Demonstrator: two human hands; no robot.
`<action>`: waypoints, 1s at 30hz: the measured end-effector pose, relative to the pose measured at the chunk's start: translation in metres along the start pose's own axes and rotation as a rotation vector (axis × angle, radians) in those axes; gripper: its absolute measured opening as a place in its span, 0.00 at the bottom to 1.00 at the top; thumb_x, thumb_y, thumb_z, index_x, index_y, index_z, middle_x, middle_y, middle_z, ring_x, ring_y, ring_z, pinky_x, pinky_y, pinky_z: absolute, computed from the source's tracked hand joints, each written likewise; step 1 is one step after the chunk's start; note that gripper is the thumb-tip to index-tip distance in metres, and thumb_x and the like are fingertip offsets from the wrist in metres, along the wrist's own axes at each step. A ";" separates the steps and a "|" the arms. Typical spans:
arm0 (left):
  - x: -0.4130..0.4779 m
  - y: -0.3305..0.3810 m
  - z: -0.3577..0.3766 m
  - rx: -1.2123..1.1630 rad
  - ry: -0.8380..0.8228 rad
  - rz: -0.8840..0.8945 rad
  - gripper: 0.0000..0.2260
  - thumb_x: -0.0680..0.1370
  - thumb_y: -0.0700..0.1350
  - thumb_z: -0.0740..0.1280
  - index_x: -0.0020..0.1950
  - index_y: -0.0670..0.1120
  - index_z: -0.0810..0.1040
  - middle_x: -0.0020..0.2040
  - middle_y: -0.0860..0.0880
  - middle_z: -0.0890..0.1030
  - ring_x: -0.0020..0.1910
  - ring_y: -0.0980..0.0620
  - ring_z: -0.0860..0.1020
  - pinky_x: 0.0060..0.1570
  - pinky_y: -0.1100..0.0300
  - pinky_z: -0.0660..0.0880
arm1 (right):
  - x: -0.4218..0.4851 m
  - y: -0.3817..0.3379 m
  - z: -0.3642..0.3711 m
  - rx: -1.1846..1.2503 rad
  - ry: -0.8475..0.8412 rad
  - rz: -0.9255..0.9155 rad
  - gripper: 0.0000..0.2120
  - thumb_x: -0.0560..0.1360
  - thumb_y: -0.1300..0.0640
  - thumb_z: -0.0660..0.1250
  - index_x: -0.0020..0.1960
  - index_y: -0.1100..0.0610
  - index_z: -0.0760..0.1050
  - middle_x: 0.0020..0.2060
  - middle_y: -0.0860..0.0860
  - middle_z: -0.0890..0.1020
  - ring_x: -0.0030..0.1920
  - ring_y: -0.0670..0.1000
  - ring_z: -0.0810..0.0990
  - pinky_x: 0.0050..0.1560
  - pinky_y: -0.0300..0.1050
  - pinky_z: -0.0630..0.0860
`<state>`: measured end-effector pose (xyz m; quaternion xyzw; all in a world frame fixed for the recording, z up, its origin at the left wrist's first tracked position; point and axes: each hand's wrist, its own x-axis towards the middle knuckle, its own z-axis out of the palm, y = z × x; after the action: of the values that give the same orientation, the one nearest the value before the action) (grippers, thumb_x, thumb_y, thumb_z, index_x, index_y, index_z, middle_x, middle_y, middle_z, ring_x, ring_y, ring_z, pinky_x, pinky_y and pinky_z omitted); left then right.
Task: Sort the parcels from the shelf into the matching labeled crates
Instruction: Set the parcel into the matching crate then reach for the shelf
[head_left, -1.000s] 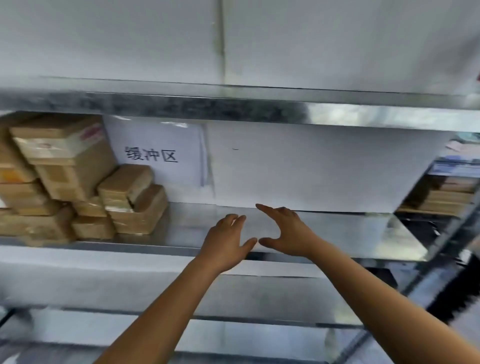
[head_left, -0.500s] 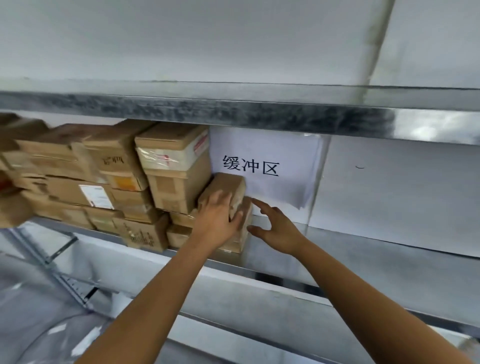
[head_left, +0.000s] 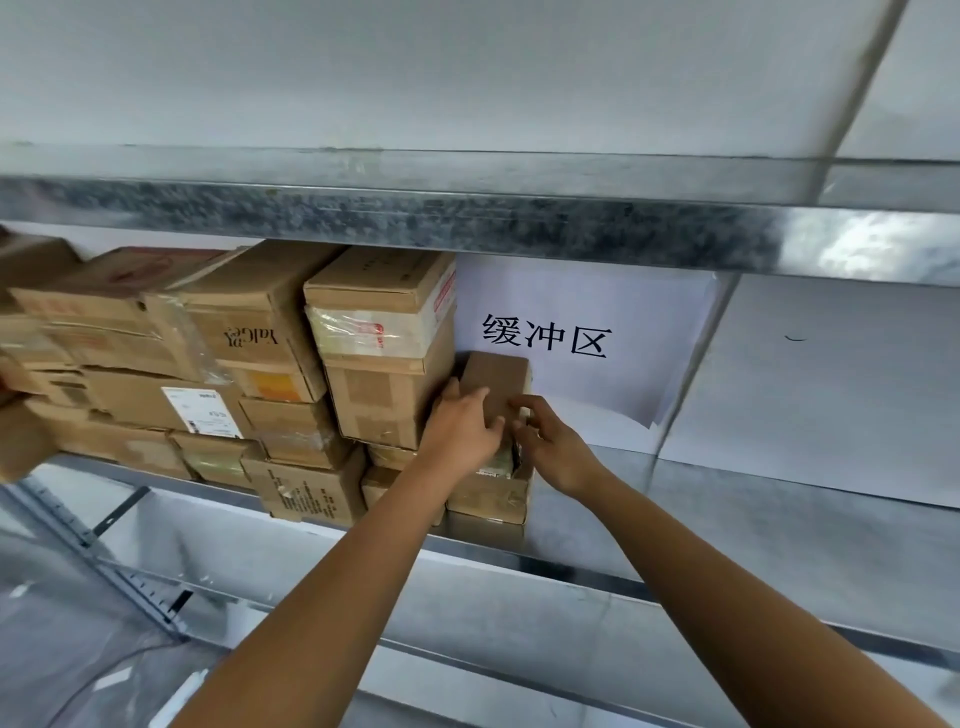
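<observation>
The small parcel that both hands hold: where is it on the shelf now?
In the head view, the small parcel sits atop the right end of the pile, beside the taped box and before the white sign.

Matt cardboard parcels (head_left: 374, 364) on glossy galvanized-metal shelf (head_left: 727, 499).

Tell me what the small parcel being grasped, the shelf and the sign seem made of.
Small parcel: plain brown cardboard, matte. Shelf: likely galvanised steel, judging by its mottled grey sheen. Sign: white paper, matte, its lower corner curling.
</observation>
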<state>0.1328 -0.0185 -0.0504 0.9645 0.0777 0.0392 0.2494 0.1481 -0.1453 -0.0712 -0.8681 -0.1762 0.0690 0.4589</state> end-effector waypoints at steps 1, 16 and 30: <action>0.000 0.000 0.000 -0.016 -0.015 -0.016 0.24 0.79 0.49 0.61 0.73 0.47 0.62 0.74 0.41 0.57 0.71 0.44 0.63 0.68 0.55 0.61 | 0.000 0.000 0.001 0.011 0.009 0.008 0.16 0.81 0.54 0.54 0.68 0.54 0.65 0.59 0.59 0.76 0.54 0.58 0.77 0.54 0.46 0.70; -0.013 -0.003 -0.003 -0.232 -0.016 0.075 0.45 0.71 0.50 0.73 0.77 0.49 0.44 0.71 0.44 0.53 0.70 0.45 0.63 0.69 0.51 0.64 | -0.020 -0.001 -0.006 0.402 0.239 0.118 0.25 0.80 0.55 0.58 0.74 0.46 0.54 0.56 0.49 0.70 0.53 0.50 0.73 0.54 0.44 0.73; -0.032 0.021 0.008 -0.624 -0.085 0.200 0.41 0.66 0.62 0.72 0.74 0.52 0.58 0.70 0.48 0.60 0.68 0.51 0.66 0.67 0.54 0.67 | -0.069 0.001 -0.056 0.466 0.304 0.121 0.10 0.79 0.47 0.57 0.59 0.46 0.69 0.59 0.50 0.75 0.61 0.54 0.75 0.63 0.52 0.70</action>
<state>0.1051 -0.0456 -0.0485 0.8452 -0.0434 0.0451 0.5307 0.1001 -0.2143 -0.0428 -0.7485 -0.0324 0.0038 0.6623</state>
